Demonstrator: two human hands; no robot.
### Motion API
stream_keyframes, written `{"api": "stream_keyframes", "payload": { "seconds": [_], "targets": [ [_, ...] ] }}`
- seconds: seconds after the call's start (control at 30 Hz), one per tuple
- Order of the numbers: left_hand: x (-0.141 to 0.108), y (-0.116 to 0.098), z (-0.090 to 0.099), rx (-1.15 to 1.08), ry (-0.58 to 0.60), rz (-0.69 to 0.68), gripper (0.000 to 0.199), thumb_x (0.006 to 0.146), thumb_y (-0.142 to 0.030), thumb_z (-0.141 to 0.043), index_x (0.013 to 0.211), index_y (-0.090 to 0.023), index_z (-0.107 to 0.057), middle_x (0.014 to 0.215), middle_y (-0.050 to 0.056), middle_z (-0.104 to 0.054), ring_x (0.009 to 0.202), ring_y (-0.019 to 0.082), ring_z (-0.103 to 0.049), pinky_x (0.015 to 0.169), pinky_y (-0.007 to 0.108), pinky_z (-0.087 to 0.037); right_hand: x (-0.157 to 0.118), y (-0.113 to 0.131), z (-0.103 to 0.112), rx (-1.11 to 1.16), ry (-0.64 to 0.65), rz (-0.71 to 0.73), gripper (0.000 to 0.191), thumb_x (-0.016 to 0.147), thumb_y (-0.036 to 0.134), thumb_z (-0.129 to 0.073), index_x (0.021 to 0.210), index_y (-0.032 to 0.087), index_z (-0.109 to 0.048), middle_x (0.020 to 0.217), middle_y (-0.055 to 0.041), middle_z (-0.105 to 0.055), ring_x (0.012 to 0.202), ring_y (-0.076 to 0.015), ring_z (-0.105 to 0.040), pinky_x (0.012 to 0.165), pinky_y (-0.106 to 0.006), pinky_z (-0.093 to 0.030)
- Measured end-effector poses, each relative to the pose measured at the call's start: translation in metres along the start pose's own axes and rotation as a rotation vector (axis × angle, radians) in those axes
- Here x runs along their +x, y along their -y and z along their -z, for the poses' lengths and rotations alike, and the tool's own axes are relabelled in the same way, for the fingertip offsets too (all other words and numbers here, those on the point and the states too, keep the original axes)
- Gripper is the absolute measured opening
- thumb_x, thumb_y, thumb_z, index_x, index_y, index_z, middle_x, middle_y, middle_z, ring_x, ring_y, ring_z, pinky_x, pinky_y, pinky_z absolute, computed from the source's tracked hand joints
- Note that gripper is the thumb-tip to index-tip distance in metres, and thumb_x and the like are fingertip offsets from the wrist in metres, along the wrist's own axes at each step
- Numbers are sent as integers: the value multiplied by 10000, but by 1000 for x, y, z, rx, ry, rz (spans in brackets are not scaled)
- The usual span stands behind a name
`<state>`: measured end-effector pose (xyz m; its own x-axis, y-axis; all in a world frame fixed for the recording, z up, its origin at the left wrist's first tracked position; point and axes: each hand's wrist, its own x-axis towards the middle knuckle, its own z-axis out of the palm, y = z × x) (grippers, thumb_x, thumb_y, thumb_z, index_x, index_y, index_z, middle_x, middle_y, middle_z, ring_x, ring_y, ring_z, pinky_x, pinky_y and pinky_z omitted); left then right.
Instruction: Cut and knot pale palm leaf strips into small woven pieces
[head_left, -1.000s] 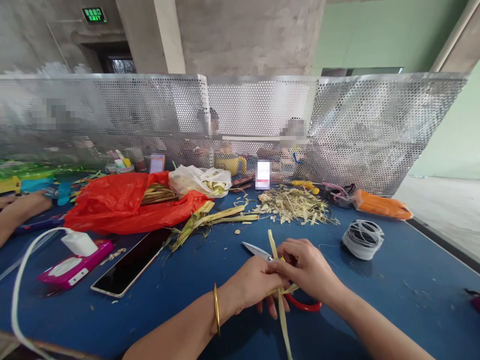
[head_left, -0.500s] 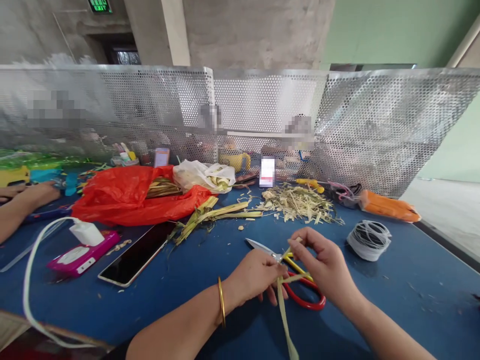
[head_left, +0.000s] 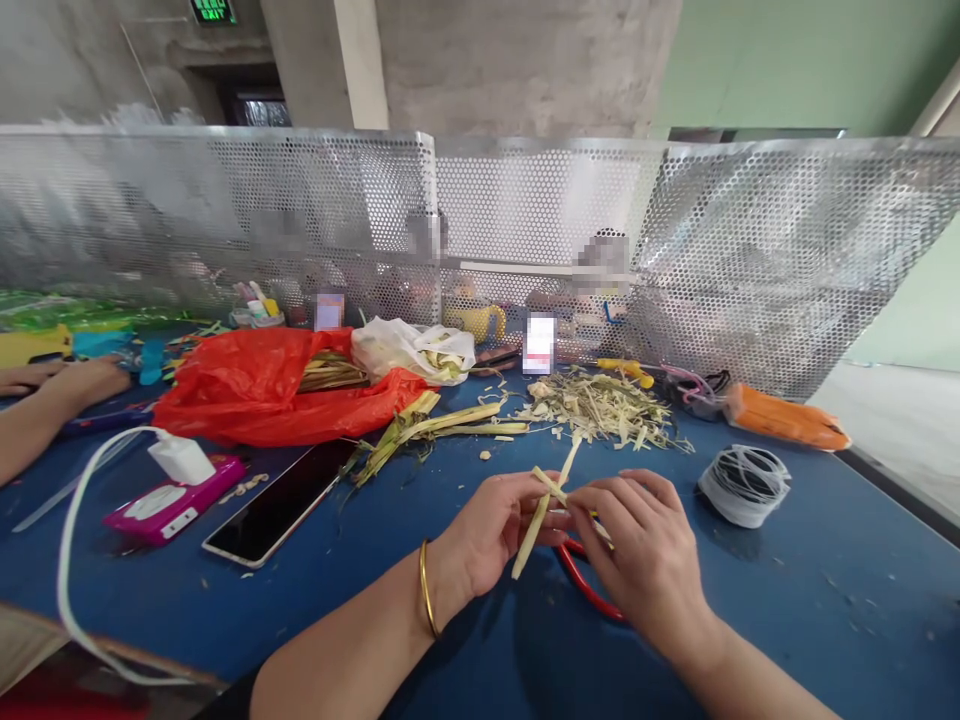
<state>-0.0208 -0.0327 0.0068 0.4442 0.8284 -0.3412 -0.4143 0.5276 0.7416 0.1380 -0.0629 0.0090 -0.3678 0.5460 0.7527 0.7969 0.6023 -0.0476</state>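
Observation:
Pale, flat plant-fibre strips [head_left: 533, 537] cross each other between my hands, just above the blue table. My left hand [head_left: 499, 530], with a gold bangle on its wrist, has its fingers closed on the strips from the left. The fingertips of my right hand [head_left: 645, 545] pinch them near the crossing from the right. One strip end points up and away, another hangs down toward me. Beneath my hands lie scissors with red handles [head_left: 589, 583]; their blades and most of the yellow inner part are hidden by my hands.
A heap of shavings [head_left: 607, 405] lies ahead. A wire spool [head_left: 745, 485] and an orange packet [head_left: 787, 416] are at the right. Leftward are stalks [head_left: 420, 428], a red plastic bag [head_left: 232, 385], a phone [head_left: 281, 510] and a purple power strip [head_left: 176, 505]. Another person's hand [head_left: 86, 383] is far left.
The long strip that hung down toward me now points up and away, crossing another piece. My right hand has turned and come down over the scissors. The view has shifted slightly.

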Motion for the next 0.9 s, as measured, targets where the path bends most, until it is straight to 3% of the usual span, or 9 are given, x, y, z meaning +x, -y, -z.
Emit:
{"api": "stream_keyframes", "payload": {
  "seconds": [0.2, 0.33, 0.47, 0.53, 0.63, 0.73, 0.9],
  "targets": [
    [2, 2, 1, -19, 55, -82, 233, 718, -167, -695, 945, -124, -658, 820, 79, -693, 696, 145, -647, 696, 260, -530, -3, 4, -2, -42, 140, 16, 187, 919, 157, -448, 840, 191, -615, 782, -29, -647, 741, -160, -570, 909, -385, -322],
    [5, 6, 2, 15, 9, -86, 268, 679, -190, -750, 924, -128, -662, 771, 44, -664, 635, 114, -611, 648, 231, -504, -3, 6, -4, -59, 162, 31, 202, 919, 153, -434, 878, 199, -627, 821, -37, -634, 763, -171, -552, 921, -403, -323],
    [6, 8, 3, 25, 2, -123, 329, 626, -222, -789, 915, -118, -672, 773, 37, -651, 650, 104, -594, 612, 196, -462, -1, 12, -5, -33, 248, 239, 213, 915, 144, -438, 1025, 190, -613, 950, -59, -627, 893, -200, -546, 951, -394, -342],
    [6, 10, 3, 34, -14, -115, 368, 601, -237, -803, 925, -119, -676, 762, 35, -650, 653, 105, -589, 607, 194, -448, -1, 16, -7, -41, 308, 341, 191, 913, 142, -439, 978, 179, -614, 907, -54, -615, 896, -206, -542, 955, -389, -354],
    [6, 12, 3, 54, 0, -99, 369, 595, -250, -804, 920, -119, -687, 731, 24, -640, 627, 93, -568, 578, 184, -423, -3, 18, -11, -45, 328, 370, 187, 912, 135, -430, 858, 177, -603, 850, -51, -601, 868, -206, -541, 944, -399, -368],
    [5, 12, 2, 79, 59, -125, 314, 613, -238, -794, 886, -118, -697, 704, 3, -620, 580, 63, -526, 549, 166, -403, -4, 15, -12, 93, 251, 227, 217, 915, 117, -398, 850, 183, -594, 818, -45, -603, 811, -187, -541, 890, -397, -389],
    [3, 9, 1, 137, 13, -130, 280, 669, -234, -757, 920, -130, -691, 760, 34, -665, 636, 113, -608, 629, 227, -482, -4, 4, -15, 426, 114, -390, 117, 882, 227, -512, 787, 198, -574, 814, -37, -596, 775, -176, -559, 707, -313, -437]
  ]
}}
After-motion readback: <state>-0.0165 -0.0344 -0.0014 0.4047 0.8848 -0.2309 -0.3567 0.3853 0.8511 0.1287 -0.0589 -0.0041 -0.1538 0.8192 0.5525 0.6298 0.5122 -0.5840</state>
